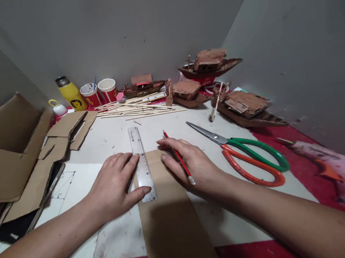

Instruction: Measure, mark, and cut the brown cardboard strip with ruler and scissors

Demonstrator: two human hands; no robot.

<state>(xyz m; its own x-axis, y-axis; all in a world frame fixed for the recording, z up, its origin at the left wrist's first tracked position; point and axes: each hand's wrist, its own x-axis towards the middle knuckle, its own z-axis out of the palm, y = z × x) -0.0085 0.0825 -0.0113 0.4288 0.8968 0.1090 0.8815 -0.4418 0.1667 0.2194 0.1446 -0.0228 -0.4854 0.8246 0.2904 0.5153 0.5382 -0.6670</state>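
Pressing ruler (145, 174) onto card (164, 189): left hand (113, 184), thumb and fingers spread. Ruler lies between the hands, touching left, apart from right; long axis runs away from body. Right hand (194, 162) holds pencil (179, 158), point facing away.

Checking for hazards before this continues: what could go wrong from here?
1. The silvery-white flat ruler might pivot: the left hand touches its side and near end, while its far end juts past the long brown card strip.
2. Marks could be hard to see where a dark shadow covers the strip's near part.
3. The large scissors with green and orange handles lie beside the right forearm; a sideways swing might knock them.
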